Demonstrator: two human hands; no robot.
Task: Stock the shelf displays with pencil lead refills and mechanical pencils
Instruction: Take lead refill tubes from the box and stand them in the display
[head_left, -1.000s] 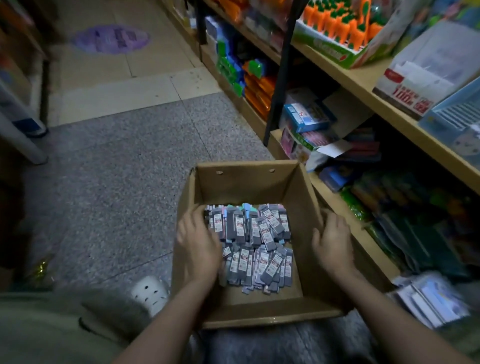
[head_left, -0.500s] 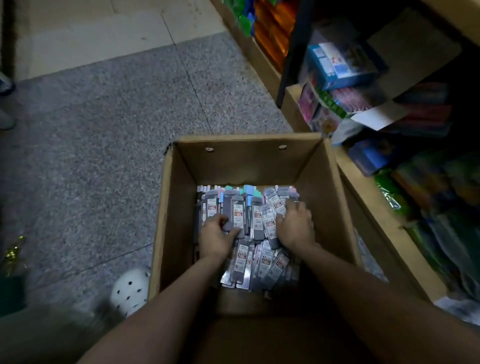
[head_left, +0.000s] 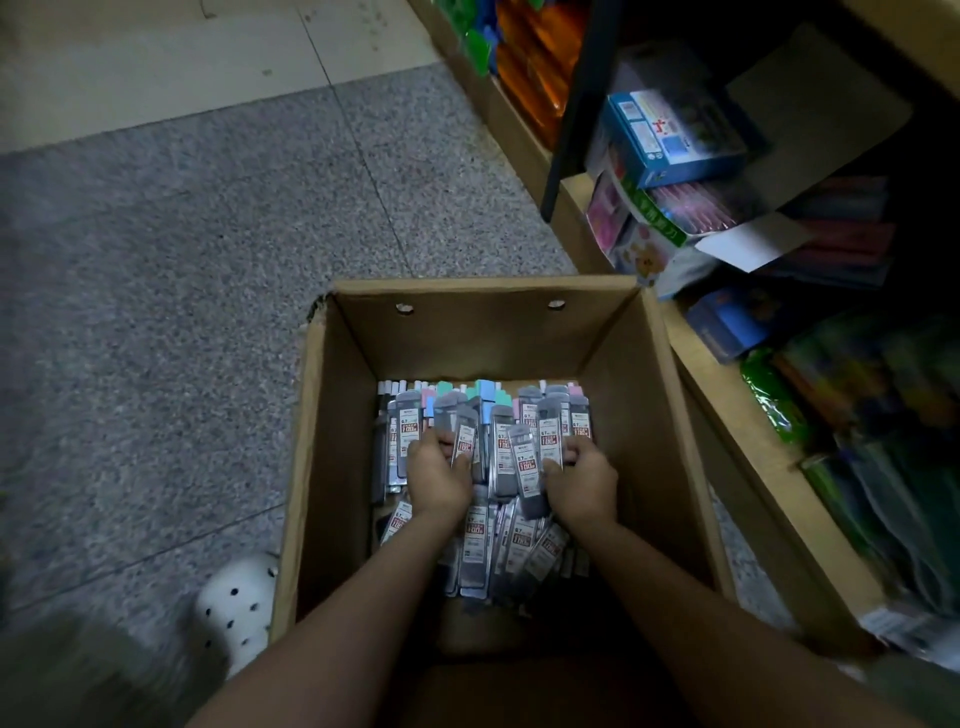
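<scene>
An open cardboard box (head_left: 332, 415) stands on the floor and holds a heap of grey lead refill packs (head_left: 514, 540) with red-and-white labels. Both my arms reach down into it. My left hand (head_left: 436, 475) lies on the left of the heap, its fingers curled round several packs. My right hand (head_left: 579, 480) lies on the right, gripping a bunch of packs that stand up between the two hands. Pastel pencil ends (head_left: 483, 389) show along the far side of the heap.
A wooden shelf unit (head_left: 727, 410) runs along the right, close beside the box, with a blue box (head_left: 675, 137), pink packets and green packs on it. A black upright post (head_left: 582, 104) stands behind. My white perforated shoe (head_left: 234, 608) is left of the box on the grey floor.
A second ago my hands were at the box's sides; they moved into the heap and now gather packs together. My head has leaned closer over the box.
</scene>
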